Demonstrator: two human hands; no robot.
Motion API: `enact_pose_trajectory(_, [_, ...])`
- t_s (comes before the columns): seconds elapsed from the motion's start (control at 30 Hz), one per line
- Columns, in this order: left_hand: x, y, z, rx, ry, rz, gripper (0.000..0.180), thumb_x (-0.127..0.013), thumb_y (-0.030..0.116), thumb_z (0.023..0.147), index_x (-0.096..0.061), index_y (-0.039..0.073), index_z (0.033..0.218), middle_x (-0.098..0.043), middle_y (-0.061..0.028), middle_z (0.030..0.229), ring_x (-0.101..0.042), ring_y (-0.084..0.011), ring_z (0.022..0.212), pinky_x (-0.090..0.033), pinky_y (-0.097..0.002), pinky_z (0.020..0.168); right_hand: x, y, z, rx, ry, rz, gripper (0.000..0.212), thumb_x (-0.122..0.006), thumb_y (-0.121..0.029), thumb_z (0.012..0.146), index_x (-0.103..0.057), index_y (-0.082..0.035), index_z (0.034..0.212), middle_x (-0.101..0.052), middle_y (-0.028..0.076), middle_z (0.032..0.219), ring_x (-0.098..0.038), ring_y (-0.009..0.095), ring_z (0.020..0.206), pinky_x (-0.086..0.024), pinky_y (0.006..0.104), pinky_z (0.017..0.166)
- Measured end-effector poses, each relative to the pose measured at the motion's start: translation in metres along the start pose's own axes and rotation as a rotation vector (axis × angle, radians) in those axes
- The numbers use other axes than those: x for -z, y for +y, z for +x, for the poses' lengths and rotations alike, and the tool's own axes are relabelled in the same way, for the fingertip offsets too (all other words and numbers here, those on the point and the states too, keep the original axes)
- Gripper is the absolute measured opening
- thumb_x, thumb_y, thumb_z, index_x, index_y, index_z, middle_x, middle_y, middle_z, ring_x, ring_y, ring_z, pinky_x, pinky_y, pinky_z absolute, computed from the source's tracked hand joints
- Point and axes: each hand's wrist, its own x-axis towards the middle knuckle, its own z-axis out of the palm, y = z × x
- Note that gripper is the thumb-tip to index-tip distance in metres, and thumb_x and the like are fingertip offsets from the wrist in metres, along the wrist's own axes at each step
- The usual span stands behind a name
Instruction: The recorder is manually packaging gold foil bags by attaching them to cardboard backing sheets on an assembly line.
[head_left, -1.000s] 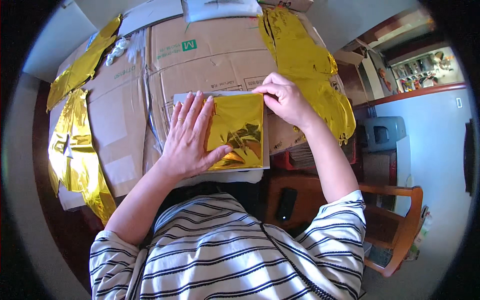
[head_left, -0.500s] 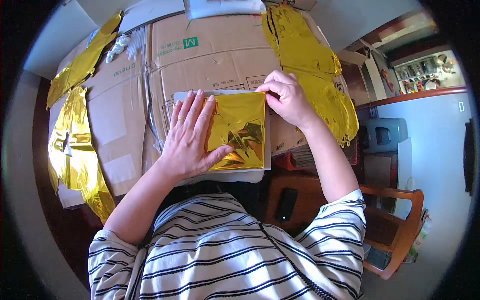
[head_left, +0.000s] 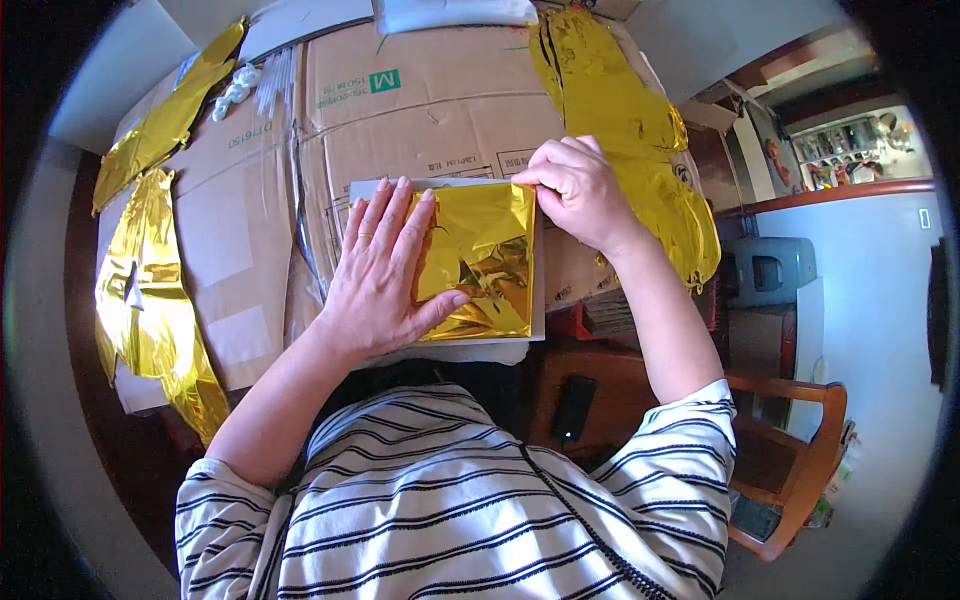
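A shiny square gold foil sheet [head_left: 478, 215] lies in front of me on a slightly larger white board [head_left: 540, 322]. My left hand [head_left: 380, 268] lies flat over the foil's left part, fingers apart and thumb spread toward the lower middle. At the foil's far right corner my right hand [head_left: 578, 192] is closed in a pinch on that corner, which looks slightly lifted and creased. The pinching fingertips partly hide the corner. Whether the foil is one layer or a stack, I cannot tell.
Flattened cardboard [head_left: 390, 125] covers the table. Cut gold foil pieces lie at the left [head_left: 140, 270] and far right [head_left: 640, 130]. Clear straws [head_left: 273, 85] and a white bundle [head_left: 235, 93] sit far left. A wooden chair [head_left: 825, 440] stands at the right.
My right hand has curled its fingers tighter at the foil's corner, and a crease now shows there. My left hand has stayed in place on the foil.
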Motion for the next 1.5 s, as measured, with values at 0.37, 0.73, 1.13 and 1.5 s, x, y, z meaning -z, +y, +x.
enact_pose_trajectory(0.37, [-0.001,-0.001,0.000,0.000,0.012,-0.016,0.098,-0.055,0.067,0.090,-0.027,0.001,0.155,-0.026,-0.0273,0.158,-0.018,-0.0421,0.150,-0.011,-0.0539,0.122,-0.001,0.001,0.004,-0.008,-0.043,-0.028,0.019,-0.072,0.002,0.071,-0.070,-0.011,0.085,-0.065,-0.001,0.082,-0.061,0.019,0.079,-0.043,0.0341,0.079])
enact_pose_trajectory(0.73, [-0.001,-0.001,-0.001,0.004,0.011,-0.007,0.096,-0.054,0.067,0.090,-0.027,0.001,0.155,-0.026,-0.0272,0.158,-0.018,-0.0420,0.150,-0.011,-0.0537,0.122,0.014,-0.012,0.004,0.201,-0.033,-0.187,0.014,-0.071,-0.009,0.079,-0.071,-0.011,0.093,-0.064,0.001,0.086,-0.060,0.019,0.083,-0.044,0.0368,0.084])
enact_pose_trajectory(1.13, [-0.001,-0.001,-0.001,0.007,0.009,-0.011,0.096,-0.052,0.069,0.090,-0.027,0.002,0.155,-0.024,-0.0271,0.159,-0.018,-0.0419,0.150,-0.010,-0.0542,0.122,0.001,-0.005,0.005,0.114,-0.044,-0.146,0.018,-0.072,-0.005,0.072,-0.063,-0.013,0.084,-0.062,0.001,0.083,-0.060,0.021,0.080,-0.044,0.0366,0.079])
enact_pose_trajectory(1.5, [-0.002,-0.003,-0.001,0.000,0.022,-0.017,0.097,-0.051,0.070,0.090,-0.027,0.002,0.155,-0.024,-0.0281,0.159,-0.018,-0.0431,0.150,-0.010,-0.0550,0.122,0.004,-0.008,0.006,0.162,-0.011,-0.115,0.017,-0.072,-0.007,0.073,-0.066,-0.011,0.089,-0.066,0.001,0.088,-0.062,0.021,0.082,-0.045,0.0379,0.082])
